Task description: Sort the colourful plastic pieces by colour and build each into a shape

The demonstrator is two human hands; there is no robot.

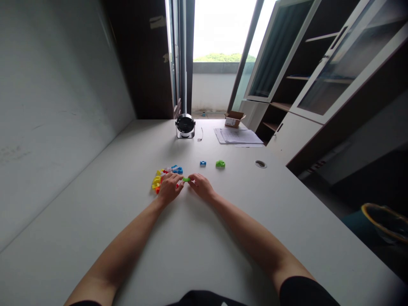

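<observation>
On my feed, a small green plastic brick [186,179] sits between the two hands, right at their fingertips, just above the white desk [223,250]. The left hand [170,188] reaches it from the left and the right hand [202,187] from the right, so each end of the brick looks touched. Both hands are curled loosely, not clenched, but at this range I can't tell whether they're really gripping the brick or only touching it.

Just left of the left hand lies a heap of yellow, red and blue plastic bricks [157,180], with that hand's fingers over its near edge. Farther out, I can see a lone blue brick [203,163] and a green brick [220,164] lying apart on the desk. Beyond them, at the far end, stand a small black-and-chrome fan [185,126] and a thin black cable [200,134], with a stack of papers [239,136] and an open cardboard box [235,119] to their right. A round cable grommet [260,164] is set into the desk on the right, beside a glass-fronted cabinet [318,72].
</observation>
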